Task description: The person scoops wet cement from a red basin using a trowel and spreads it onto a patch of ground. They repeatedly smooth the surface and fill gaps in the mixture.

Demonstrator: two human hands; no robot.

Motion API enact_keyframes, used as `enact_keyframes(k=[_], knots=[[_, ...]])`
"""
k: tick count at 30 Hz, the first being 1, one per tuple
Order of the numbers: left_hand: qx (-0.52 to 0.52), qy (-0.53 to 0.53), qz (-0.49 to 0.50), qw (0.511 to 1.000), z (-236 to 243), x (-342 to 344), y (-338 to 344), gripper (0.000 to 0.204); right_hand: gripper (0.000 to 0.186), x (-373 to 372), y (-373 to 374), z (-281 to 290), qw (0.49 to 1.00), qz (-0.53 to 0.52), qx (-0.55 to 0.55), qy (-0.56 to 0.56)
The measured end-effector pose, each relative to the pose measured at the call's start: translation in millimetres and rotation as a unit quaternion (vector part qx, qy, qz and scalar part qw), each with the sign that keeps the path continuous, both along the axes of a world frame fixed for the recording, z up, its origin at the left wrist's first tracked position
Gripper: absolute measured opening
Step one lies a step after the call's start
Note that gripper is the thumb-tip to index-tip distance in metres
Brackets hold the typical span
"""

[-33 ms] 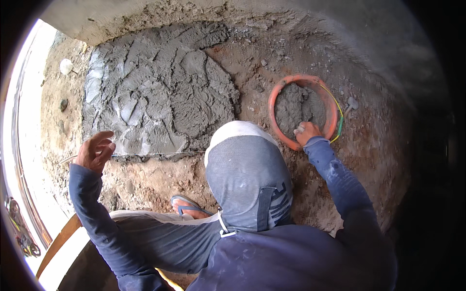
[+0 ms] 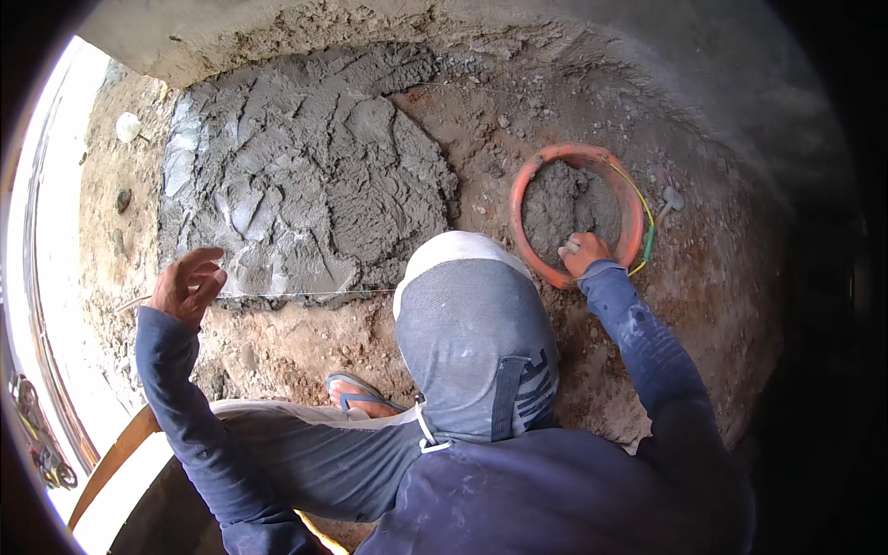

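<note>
Ground (image 2: 287,356): rough, stony earth; it carries everything below.
Co-worker (image 2: 546,481): back turned, hooded head bent forward, arms spread wide, perhaps to keep balance so low down.
Mortar patch (image 2: 305,185): grey, ridged, lying beyond the co-worker's left hand (image 2: 190,287) and well to the left of the co-worker's right hand (image 2: 578,254); its fairly straight near side runs along a string (image 2: 342,292), which looks placed there as a guide.
Bucket (image 2: 632,227): orange, mouth up, its near rim just beside the right hand; it probably stands on that side so the arm can reach in without the feet shifting.
Bucket mortar (image 2: 564,203): heaped inside, directly beyond the right hand's knuckles.
Sandal (image 2: 344,400): on a foot to the right of the left hand and nearer the body, likely planted there for support.
Left hand: raised, fingers loosely bent, seemingly holding nothing; it may be kept up as a counterweight.
Right hand: fingers curled in at the bucket's near side; whether they grip a tool or only mortar, I cannot tell.
Wearer's own hands: out of view, so their state cannot be told.
Cord (image 2: 647,242): yellow and green, along the rim to the right of the right hand, probably the bucket's handle.
Peg (image 2: 132,302): thin, just left of the left hand, perhaps anchoring the string.
</note>
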State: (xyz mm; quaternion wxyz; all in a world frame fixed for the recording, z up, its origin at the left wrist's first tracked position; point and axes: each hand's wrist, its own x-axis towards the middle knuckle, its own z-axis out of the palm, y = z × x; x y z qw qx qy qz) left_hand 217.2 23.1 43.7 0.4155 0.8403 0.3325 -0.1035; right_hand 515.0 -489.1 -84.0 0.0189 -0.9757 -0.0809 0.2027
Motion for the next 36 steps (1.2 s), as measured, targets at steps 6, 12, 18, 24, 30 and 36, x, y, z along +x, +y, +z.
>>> enact_keyframes(k=[6, 12, 18, 24, 30, 36], knots=[[0.047, -0.054, -0.023, 0.997, -18, 25, 17, 0.044, 0.034, 5, -23, -41, 0.986, -0.071, 0.105, 0.104], [0.052, -0.123, -0.003, 0.991, -30, 41, 26, 0.041, 0.039, -7, -25, -19, 0.904, -0.228, 0.285, 0.224], [0.078, -0.165, 0.051, 0.982, -48, 12, 66, 0.036, 0.042, -20, -57, -38, 0.983, 0.001, 0.181, -0.025], [0.118, -0.148, 0.036, 0.981, -53, 2, 80, 0.036, 0.047, -30, -19, -33, 0.956, -0.157, 0.200, 0.148], [0.089, -0.167, 0.060, 0.980, -41, 17, 69, 0.037, 0.048, -13, -48, -1, 0.872, -0.265, 0.302, 0.278], [0.108, -0.144, 0.065, 0.982, -37, -5, 73, 0.037, 0.037, -30, -34, 69, 0.995, 0.028, -0.017, -0.090]])
